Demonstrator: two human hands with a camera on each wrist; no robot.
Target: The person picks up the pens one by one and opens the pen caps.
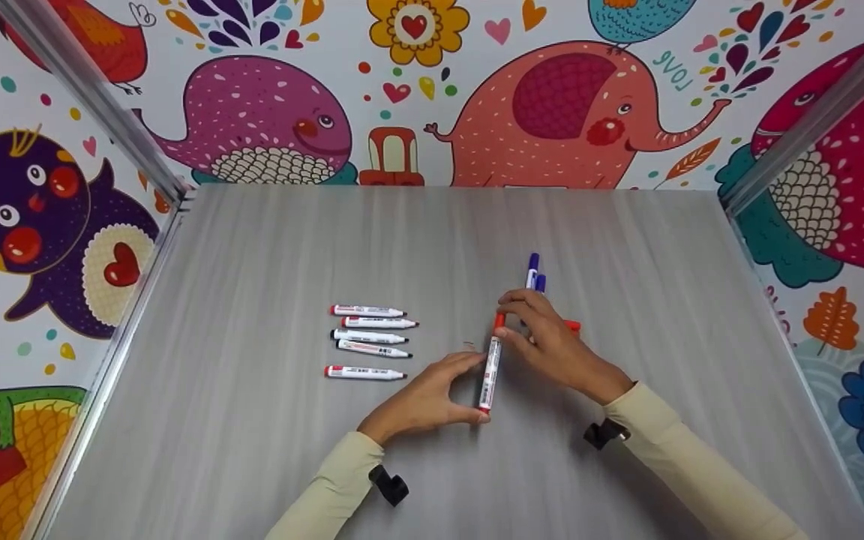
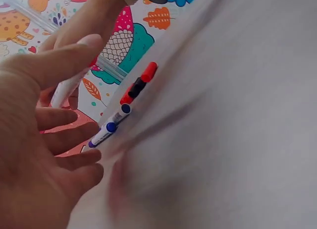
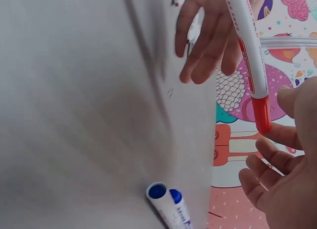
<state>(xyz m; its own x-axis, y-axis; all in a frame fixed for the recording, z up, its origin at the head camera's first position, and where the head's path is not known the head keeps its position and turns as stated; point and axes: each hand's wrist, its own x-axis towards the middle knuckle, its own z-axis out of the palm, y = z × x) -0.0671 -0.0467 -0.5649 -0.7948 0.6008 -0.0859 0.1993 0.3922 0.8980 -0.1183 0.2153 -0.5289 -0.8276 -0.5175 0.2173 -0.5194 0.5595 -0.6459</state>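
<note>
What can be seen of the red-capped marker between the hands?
The red-capped marker has a slim white barrel, plastic by its look, with printed lettering. Its red cap is on. It is held above the table, right hand at the cap, left hand with its thumb at the opposite red end.

A grey wood-grain worktop [image 1: 289, 240] meets a cartoon-printed wall [image 1: 432, 109] showing a purple whale [image 1: 259, 105], a coral elephant [image 1: 522, 150] and, higher between them, a yellow flower [image 1: 415, 26]. A metal rail [image 1: 107, 375] edges the left side.
</note>
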